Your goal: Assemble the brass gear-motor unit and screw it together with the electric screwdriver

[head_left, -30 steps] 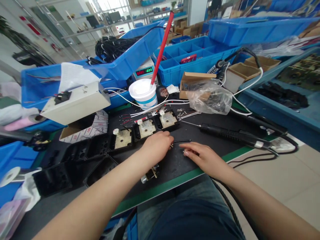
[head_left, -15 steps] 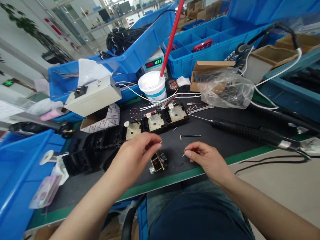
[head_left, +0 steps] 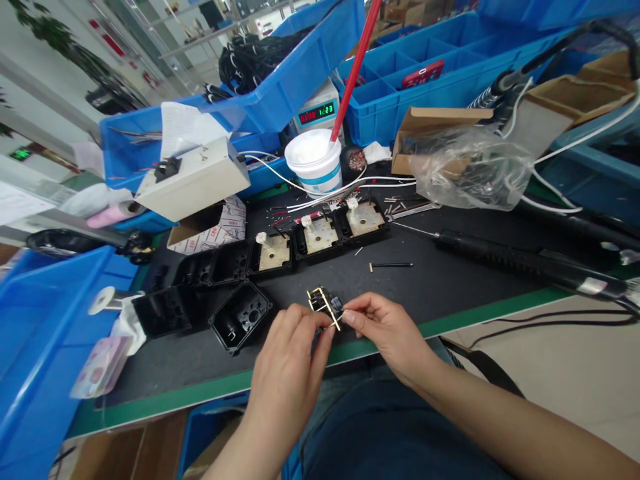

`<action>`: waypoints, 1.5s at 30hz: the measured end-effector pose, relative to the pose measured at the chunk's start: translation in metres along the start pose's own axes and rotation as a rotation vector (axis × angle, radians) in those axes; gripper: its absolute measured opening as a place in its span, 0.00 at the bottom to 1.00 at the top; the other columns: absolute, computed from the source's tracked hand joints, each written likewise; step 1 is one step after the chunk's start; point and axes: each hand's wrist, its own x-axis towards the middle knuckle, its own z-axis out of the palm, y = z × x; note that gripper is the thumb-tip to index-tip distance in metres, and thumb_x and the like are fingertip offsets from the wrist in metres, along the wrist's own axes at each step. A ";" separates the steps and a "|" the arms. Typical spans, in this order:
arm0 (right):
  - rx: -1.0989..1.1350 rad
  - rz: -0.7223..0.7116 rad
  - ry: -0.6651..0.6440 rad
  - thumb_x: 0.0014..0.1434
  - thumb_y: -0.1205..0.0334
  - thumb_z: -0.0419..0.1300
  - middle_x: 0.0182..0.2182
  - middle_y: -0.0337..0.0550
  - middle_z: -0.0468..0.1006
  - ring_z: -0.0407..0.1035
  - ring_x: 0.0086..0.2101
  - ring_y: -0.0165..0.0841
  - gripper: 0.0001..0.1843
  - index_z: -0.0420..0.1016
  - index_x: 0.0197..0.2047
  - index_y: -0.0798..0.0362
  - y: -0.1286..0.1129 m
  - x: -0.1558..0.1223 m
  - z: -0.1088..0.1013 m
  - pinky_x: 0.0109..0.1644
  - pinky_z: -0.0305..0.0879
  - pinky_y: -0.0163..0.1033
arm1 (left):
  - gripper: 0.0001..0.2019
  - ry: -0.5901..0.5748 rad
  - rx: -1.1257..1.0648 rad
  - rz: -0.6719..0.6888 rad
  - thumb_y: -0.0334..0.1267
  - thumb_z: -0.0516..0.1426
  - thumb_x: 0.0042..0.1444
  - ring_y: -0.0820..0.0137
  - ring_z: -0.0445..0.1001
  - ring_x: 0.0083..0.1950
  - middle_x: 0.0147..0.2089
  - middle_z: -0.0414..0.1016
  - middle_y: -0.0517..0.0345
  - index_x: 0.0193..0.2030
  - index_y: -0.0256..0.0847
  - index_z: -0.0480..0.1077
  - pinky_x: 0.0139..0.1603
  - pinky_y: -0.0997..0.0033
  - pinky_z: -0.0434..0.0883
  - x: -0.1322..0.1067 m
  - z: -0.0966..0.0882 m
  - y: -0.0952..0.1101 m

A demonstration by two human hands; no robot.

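A small circuit board assembly [head_left: 325, 305] with a brass-coloured edge and dark parts is at the front of the bench. My left hand [head_left: 293, 343] pinches its near end between thumb and fingertips. From the right, my right hand [head_left: 387, 331] meets the assembly with thumb and forefinger pressed together on a small thin piece, mostly hidden by the fingers. An open black housing [head_left: 240, 317] lies left of my left hand. Behind the hands runs a row of black housings, several with a pale plate [head_left: 320, 235] and a white connector on top.
A black electric screwdriver [head_left: 500, 257] lies at the right, its tip pointing left. Nearer is a black screw-like rod [head_left: 393, 265]. Behind stand a white tub [head_left: 315, 163] with a red stick, a clear plastic bag [head_left: 470, 170] and blue bins [head_left: 400, 93]. A solder spool [head_left: 107, 301] is at left.
My left hand has come down and taken hold of the assembly, now turned and farther from the edge. My right hand has moved left to it with the thin piece.
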 end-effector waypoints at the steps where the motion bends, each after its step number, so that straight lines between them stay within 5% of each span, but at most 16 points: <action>1: -0.003 -0.003 0.002 0.47 0.58 0.65 0.21 0.34 0.70 0.62 0.24 0.25 0.10 0.73 0.30 0.54 0.000 -0.001 0.000 0.29 0.59 0.32 | 0.02 0.000 -0.008 -0.012 0.34 0.52 0.59 0.68 0.65 0.39 0.37 0.66 0.57 0.38 0.41 0.65 0.39 0.67 0.65 0.000 0.001 0.000; 9: -0.080 -0.033 -0.021 0.50 0.58 0.63 0.23 0.35 0.71 0.63 0.25 0.26 0.09 0.73 0.32 0.54 0.006 0.000 0.002 0.29 0.61 0.32 | 0.03 0.038 -0.070 -0.062 0.34 0.51 0.60 0.71 0.69 0.38 0.38 0.66 0.58 0.40 0.42 0.65 0.39 0.71 0.68 -0.005 0.009 -0.002; 15: -0.474 -0.447 -0.016 0.58 0.61 0.58 0.34 0.42 0.74 0.68 0.37 0.32 0.07 0.76 0.37 0.51 0.010 -0.002 -0.006 0.40 0.65 0.37 | 0.04 0.035 -0.099 -0.090 0.34 0.50 0.61 0.73 0.71 0.37 0.39 0.66 0.58 0.40 0.43 0.64 0.37 0.74 0.69 -0.006 0.012 -0.002; 21: -0.794 -0.686 -0.124 0.63 0.65 0.51 0.40 0.46 0.73 0.66 0.41 0.34 0.14 0.72 0.50 0.50 0.008 -0.016 -0.006 0.46 0.64 0.42 | 0.04 0.083 -0.097 -0.068 0.34 0.50 0.60 0.72 0.71 0.37 0.38 0.65 0.58 0.41 0.43 0.64 0.37 0.73 0.70 -0.007 0.017 -0.005; 25: -1.109 -0.752 -0.205 0.63 0.64 0.49 0.44 0.50 0.72 0.65 0.42 0.37 0.18 0.67 0.55 0.58 -0.012 -0.013 -0.023 0.47 0.64 0.44 | 0.06 0.124 -0.071 -0.051 0.36 0.51 0.60 0.70 0.70 0.40 0.41 0.64 0.56 0.44 0.44 0.63 0.39 0.71 0.72 -0.012 0.020 -0.008; 30: -1.591 -0.723 -0.053 0.65 0.62 0.48 0.39 0.47 0.75 0.68 0.40 0.35 0.14 0.73 0.44 0.55 -0.059 0.036 -0.052 0.45 0.64 0.40 | 0.27 0.283 0.143 0.033 0.47 0.59 0.52 0.54 0.64 0.55 0.57 0.57 0.40 0.56 0.40 0.58 0.50 0.52 0.71 -0.003 0.029 -0.012; 35: -1.931 -0.658 -0.254 0.59 0.72 0.51 0.34 0.52 0.77 0.71 0.37 0.41 0.10 0.74 0.38 0.59 -0.079 0.079 -0.039 0.36 0.64 0.40 | 0.30 0.160 0.097 0.155 0.49 0.58 0.51 0.56 0.64 0.59 0.57 0.65 0.40 0.57 0.35 0.58 0.57 0.53 0.66 0.025 0.031 -0.025; 38: -1.959 -0.653 -0.355 0.57 0.76 0.50 0.33 0.57 0.77 0.72 0.35 0.43 0.12 0.75 0.34 0.62 -0.077 0.088 -0.026 0.34 0.63 0.41 | 0.21 0.036 -0.106 -0.018 0.47 0.55 0.55 0.60 0.70 0.53 0.52 0.71 0.45 0.52 0.35 0.65 0.55 0.57 0.67 0.041 0.020 -0.034; 41: -1.934 -0.631 -0.391 0.55 0.78 0.50 0.32 0.59 0.78 0.72 0.35 0.44 0.13 0.75 0.33 0.63 -0.079 0.091 -0.018 0.34 0.63 0.41 | 0.17 -0.243 -0.397 -0.200 0.48 0.52 0.57 0.64 0.74 0.46 0.46 0.76 0.53 0.47 0.40 0.69 0.49 0.63 0.70 0.055 0.007 -0.039; 45: -1.821 -0.605 -0.325 0.55 0.74 0.52 0.34 0.57 0.78 0.72 0.35 0.42 0.09 0.74 0.35 0.62 -0.094 0.086 -0.023 0.34 0.62 0.40 | 0.17 -0.461 -0.481 -0.210 0.51 0.51 0.56 0.65 0.74 0.43 0.42 0.77 0.58 0.43 0.43 0.72 0.45 0.67 0.70 0.070 0.002 -0.040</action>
